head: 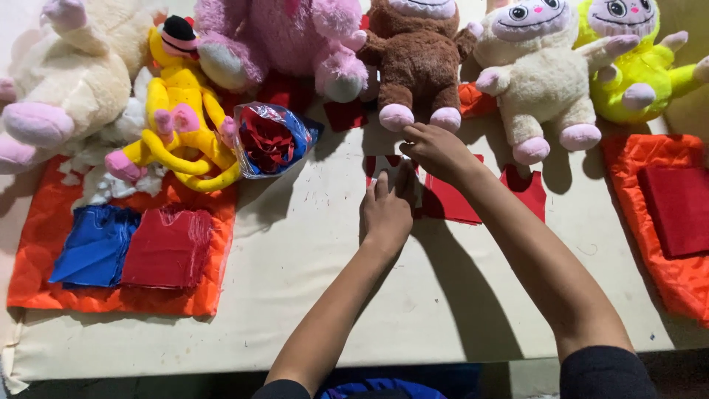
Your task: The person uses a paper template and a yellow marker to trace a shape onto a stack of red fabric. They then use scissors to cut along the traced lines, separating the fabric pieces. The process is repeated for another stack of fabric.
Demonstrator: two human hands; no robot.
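Across the middle of the cream table [310, 251] lie a few flat red felt pieces [452, 198], cut into angular shapes with notched top edges, and that's what both hands are on. They sit just below the feet of the brown plush toy [417, 55], side by side and partly overlapping.

Largest stuff first: a row of plush toys runs along the far edge, including a pink one [281, 37], a cream one [535, 74] and a lime one [635, 63]. An orange quilted mat [111, 299] on the left carries a blue stack [96, 244] and a red stack [170, 247], and a clear bag of red scraps [269, 140] sits near the yellow toy [177, 111].

The left hand [385, 210] lies flat, fingers straight and together, pressing down on the left end of the felt, so nothing is gripped. The right hand [436, 148] curls over the top edge of the felt, fingertips bunched. It looks like a pinch on the edge, but the shadow there makes it hard to be sure.
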